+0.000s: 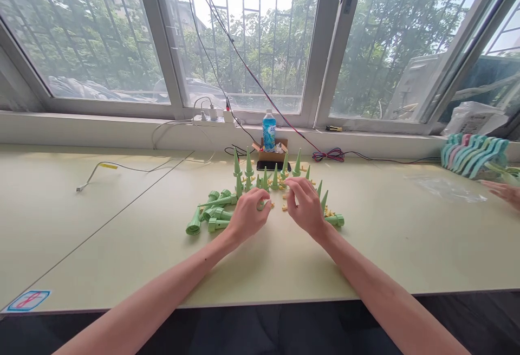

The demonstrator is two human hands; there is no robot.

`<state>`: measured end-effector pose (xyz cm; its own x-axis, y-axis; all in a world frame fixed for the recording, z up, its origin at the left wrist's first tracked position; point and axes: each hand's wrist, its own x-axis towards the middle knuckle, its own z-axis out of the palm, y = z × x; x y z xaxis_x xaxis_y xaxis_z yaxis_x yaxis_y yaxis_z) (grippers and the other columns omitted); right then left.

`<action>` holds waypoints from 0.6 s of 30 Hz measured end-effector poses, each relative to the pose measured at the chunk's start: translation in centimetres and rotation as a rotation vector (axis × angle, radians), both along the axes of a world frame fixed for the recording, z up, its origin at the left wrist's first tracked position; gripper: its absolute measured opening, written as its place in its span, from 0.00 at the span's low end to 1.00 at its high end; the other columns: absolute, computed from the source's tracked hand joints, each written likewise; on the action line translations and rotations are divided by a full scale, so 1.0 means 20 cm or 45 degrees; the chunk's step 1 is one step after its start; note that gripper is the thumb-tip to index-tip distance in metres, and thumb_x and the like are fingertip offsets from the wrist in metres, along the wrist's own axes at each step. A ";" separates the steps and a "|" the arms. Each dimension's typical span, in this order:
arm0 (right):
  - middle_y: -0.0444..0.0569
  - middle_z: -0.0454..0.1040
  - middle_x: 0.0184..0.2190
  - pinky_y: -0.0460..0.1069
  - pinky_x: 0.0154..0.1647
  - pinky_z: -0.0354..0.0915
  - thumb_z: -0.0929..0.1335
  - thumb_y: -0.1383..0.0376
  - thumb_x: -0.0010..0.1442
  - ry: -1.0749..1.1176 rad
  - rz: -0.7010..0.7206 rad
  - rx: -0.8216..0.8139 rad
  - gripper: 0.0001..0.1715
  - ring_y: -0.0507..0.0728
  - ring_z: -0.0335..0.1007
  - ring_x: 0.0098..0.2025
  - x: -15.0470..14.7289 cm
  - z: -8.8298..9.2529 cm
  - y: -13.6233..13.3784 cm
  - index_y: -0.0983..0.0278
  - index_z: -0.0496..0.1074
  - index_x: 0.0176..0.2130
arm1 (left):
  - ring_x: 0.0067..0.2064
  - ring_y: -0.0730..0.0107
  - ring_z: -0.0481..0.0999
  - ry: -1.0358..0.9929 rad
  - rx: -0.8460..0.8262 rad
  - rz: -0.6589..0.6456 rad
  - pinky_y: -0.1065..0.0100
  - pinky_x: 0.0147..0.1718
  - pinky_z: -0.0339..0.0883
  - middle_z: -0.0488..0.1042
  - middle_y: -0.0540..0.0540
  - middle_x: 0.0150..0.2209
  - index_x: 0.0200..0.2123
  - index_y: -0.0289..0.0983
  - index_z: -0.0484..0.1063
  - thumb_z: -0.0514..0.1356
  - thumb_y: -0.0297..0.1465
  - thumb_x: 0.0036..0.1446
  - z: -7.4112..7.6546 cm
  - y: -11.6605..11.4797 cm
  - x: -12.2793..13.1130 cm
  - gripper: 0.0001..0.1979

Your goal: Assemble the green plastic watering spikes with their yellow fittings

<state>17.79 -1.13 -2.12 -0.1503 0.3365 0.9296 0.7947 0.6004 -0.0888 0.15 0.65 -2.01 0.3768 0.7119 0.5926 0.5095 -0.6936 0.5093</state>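
Observation:
My left hand is curled with thumb and fingers close together around a green plastic watering spike, mostly hidden by the fingers. To its right, my right hand is held in a pinch above the table; what sits at its fingertips is too small to make out. Several green spikes stand upright, points up, in a group beyond both hands. More spikes lie in a pile left of my left hand. Small yellow valve pieces are scattered between and behind the hands, with others beside my right wrist.
Behind the spikes are a cardboard box, a blue-labelled bottle and a dark phone. A coiled cable lies near the sill. At right are pastel hangers, a clear plastic bag and another person's hand.

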 end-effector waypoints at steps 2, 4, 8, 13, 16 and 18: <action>0.51 0.72 0.41 0.53 0.46 0.63 0.61 0.76 0.58 0.062 -0.145 0.114 0.15 0.58 0.68 0.45 0.02 0.02 0.00 0.61 0.66 0.43 | 0.37 0.67 0.74 0.121 -0.008 -0.036 0.64 0.39 0.69 0.73 0.45 0.39 0.36 0.37 0.73 0.56 0.29 0.58 -0.02 0.00 0.01 0.06; 0.51 0.72 0.41 0.54 0.47 0.61 0.62 0.75 0.57 0.134 -0.286 0.180 0.15 0.58 0.66 0.45 0.05 0.04 0.00 0.61 0.66 0.42 | 0.40 0.65 0.73 0.190 0.003 -0.074 0.63 0.41 0.68 0.73 0.44 0.40 0.37 0.38 0.73 0.54 0.28 0.59 -0.03 -0.01 0.01 0.08; 0.51 0.71 0.40 0.54 0.46 0.58 0.62 0.73 0.57 0.239 -0.467 0.221 0.12 0.59 0.65 0.44 0.10 0.06 0.00 0.61 0.66 0.40 | 0.41 0.62 0.72 0.195 0.050 -0.079 0.61 0.41 0.68 0.72 0.44 0.37 0.36 0.37 0.73 0.54 0.28 0.59 -0.03 -0.01 0.01 0.07; 0.52 0.70 0.40 0.55 0.46 0.57 0.61 0.70 0.58 0.383 -0.551 0.185 0.09 0.60 0.64 0.44 0.14 0.08 0.01 0.62 0.66 0.39 | 0.40 0.63 0.70 0.178 0.060 -0.061 0.61 0.40 0.68 0.69 0.44 0.36 0.36 0.37 0.74 0.54 0.28 0.59 -0.04 0.00 0.01 0.08; 0.53 0.70 0.39 0.56 0.47 0.57 0.60 0.68 0.60 0.492 -0.530 0.096 0.08 0.61 0.64 0.44 0.17 0.09 0.01 0.63 0.66 0.39 | 0.36 0.66 0.70 0.150 0.064 -0.013 0.63 0.36 0.68 0.66 0.44 0.37 0.37 0.38 0.74 0.54 0.29 0.59 -0.04 0.00 0.00 0.09; 0.53 0.71 0.38 0.55 0.47 0.58 0.59 0.66 0.62 0.572 -0.479 0.023 0.08 0.61 0.65 0.43 0.19 0.10 0.02 0.63 0.66 0.39 | 0.33 0.69 0.69 0.122 0.053 0.033 0.64 0.34 0.68 0.65 0.44 0.38 0.40 0.39 0.74 0.55 0.29 0.59 -0.04 0.00 0.00 0.09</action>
<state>21.59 -0.77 -0.19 0.3864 0.2736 0.8808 0.8403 0.2893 -0.4585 0.11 0.67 -2.81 0.4152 0.6979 0.5836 0.5726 -0.6990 0.4284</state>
